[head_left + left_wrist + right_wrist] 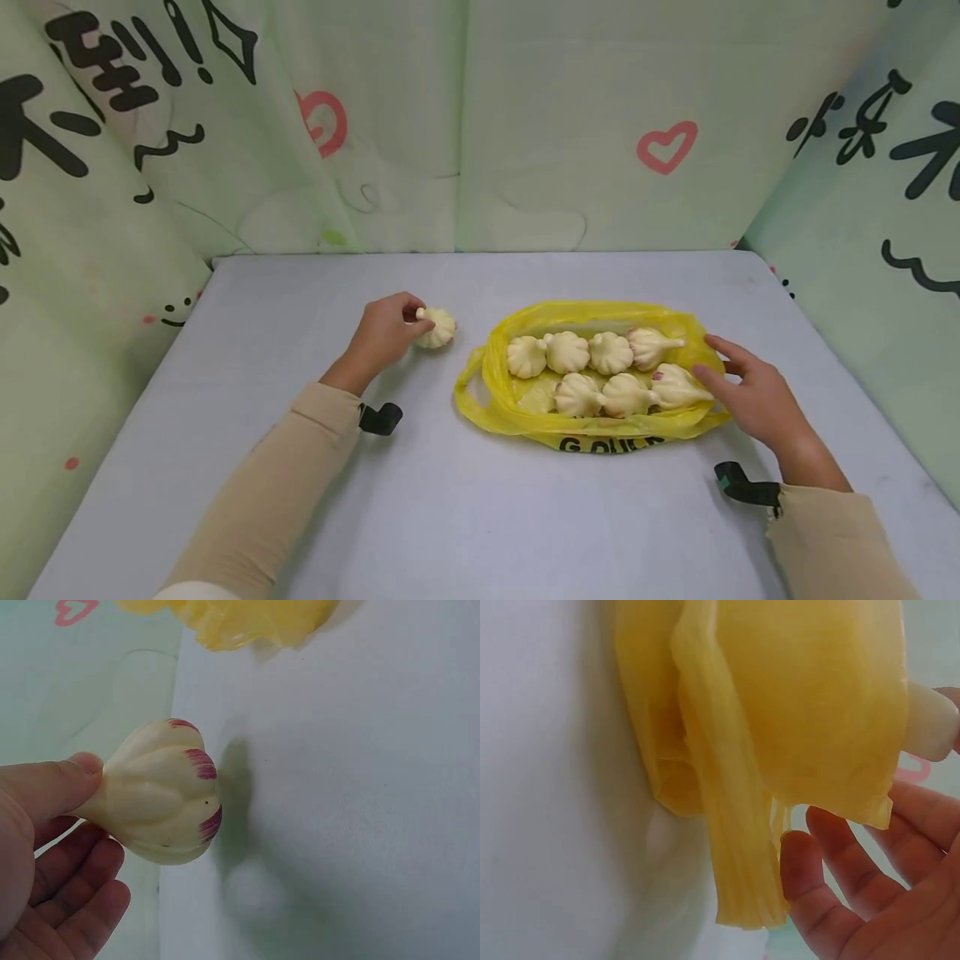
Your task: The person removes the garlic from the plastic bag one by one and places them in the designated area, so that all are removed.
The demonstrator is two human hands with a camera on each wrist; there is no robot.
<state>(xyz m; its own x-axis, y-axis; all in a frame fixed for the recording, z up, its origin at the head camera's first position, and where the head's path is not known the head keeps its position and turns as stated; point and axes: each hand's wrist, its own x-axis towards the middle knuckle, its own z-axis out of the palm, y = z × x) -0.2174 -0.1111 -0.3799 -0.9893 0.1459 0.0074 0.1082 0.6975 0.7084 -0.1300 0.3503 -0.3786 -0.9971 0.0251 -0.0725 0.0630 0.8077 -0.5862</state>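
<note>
You wear a long-sleeved top in a plain beige-tan knit, and both sleeves [270, 492] reach down to your wrists, where the cuffs fit close. At the inner side of each wrist a small black strap [378, 418] sticks out from under the cuff, the one on the right [742, 486] showing a bit of green on it. Your left hand [382, 333] and right hand [753, 400] are bare, with no gloves, rings or watch that can be seen, and the nails are short.

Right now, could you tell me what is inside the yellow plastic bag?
The yellow bag holds seven visible garlic bulbs in two rows. Anything beneath them is covered.
</note>
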